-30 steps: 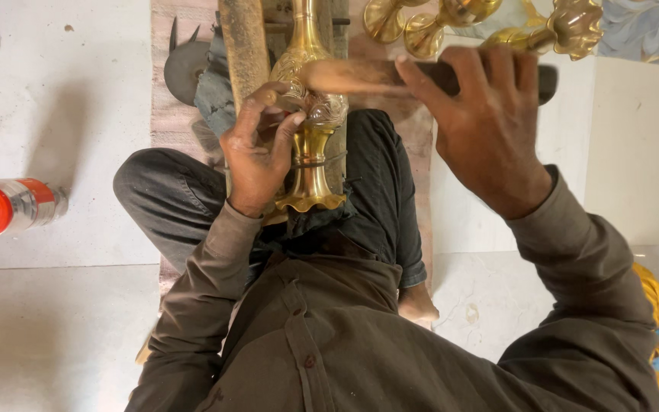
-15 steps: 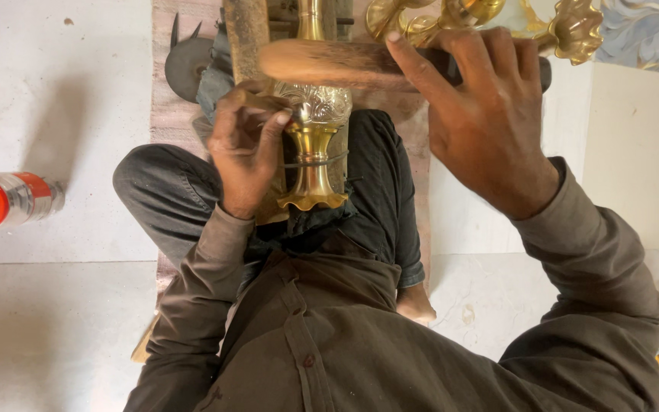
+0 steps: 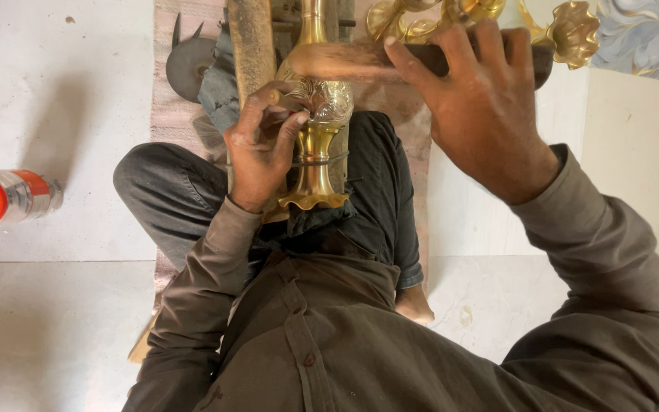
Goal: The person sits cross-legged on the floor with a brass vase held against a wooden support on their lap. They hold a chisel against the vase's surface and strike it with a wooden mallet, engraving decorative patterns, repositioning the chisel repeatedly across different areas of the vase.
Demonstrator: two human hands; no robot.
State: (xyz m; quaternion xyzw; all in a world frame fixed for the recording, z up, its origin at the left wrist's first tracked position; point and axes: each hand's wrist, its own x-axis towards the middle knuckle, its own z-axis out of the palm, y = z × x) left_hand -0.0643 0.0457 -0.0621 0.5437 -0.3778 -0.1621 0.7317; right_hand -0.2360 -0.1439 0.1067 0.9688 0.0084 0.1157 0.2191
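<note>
A brass vase [image 3: 316, 164] with an engraved belly and a flared foot lies across my lap, its neck pointing away from me. My left hand [image 3: 259, 145] pinches a small chisel against the engraved belly, fingers closed round the tool. My right hand [image 3: 482, 107] grips the dark handle of a wooden mallet [image 3: 345, 61], whose pale head sits just above the vase and the chisel. My crossed legs in dark trousers lie under the vase.
A wooden block [image 3: 252, 46] stands upright beyond my left hand. Brass ornaments [image 3: 467, 15] lie at the top right. A jar with a red lid [image 3: 5, 198] lies on the pale floor at the left. A round metal disc [image 3: 188, 65] rests on the mat.
The mallet head has moved left and lower, from above the vase's neck down towards the chisel. My left hand has shifted slightly up along the vase belly.
</note>
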